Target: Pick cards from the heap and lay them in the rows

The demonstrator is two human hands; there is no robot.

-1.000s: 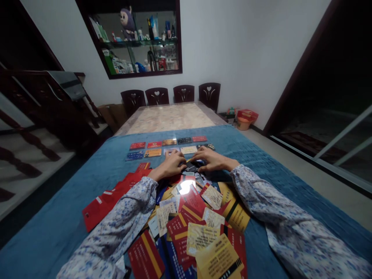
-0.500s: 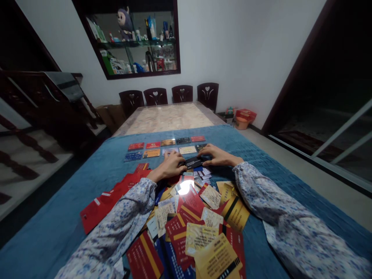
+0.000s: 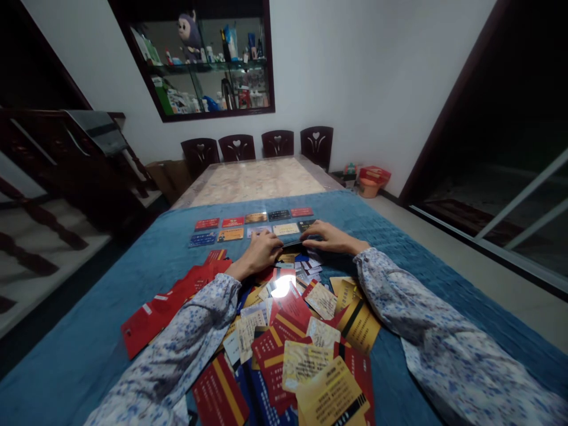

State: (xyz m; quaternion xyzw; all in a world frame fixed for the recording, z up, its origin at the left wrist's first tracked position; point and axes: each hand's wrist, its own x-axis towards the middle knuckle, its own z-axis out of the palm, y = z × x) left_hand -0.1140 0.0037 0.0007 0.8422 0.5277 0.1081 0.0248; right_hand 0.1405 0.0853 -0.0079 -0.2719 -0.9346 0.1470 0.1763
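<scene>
A black card (image 3: 293,244) is seen nearly edge-on between my hands, above the far end of a heap of cards (image 3: 306,355). My left hand (image 3: 261,251) is closed on its left end. The fingers of my right hand (image 3: 329,238) pinch its right end. Just beyond my fingers lie two rows of spread-out cards, among them an orange card (image 3: 231,235), a cream card (image 3: 286,229) and a blue card (image 3: 203,239). A dark card (image 3: 306,225) at the near row's right end is partly hidden by my right hand.
Red cards (image 3: 177,302) lie in an overlapping line left of the heap. A blue cloth (image 3: 426,278) covers the near part of the table (image 3: 261,177). Dark chairs (image 3: 277,144) stand at the far end, and a railing (image 3: 39,177) runs along the left.
The black card has tilted from showing its printed face to nearly edge-on. Both hands keep their hold and have barely shifted. The other cards look unmoved.
</scene>
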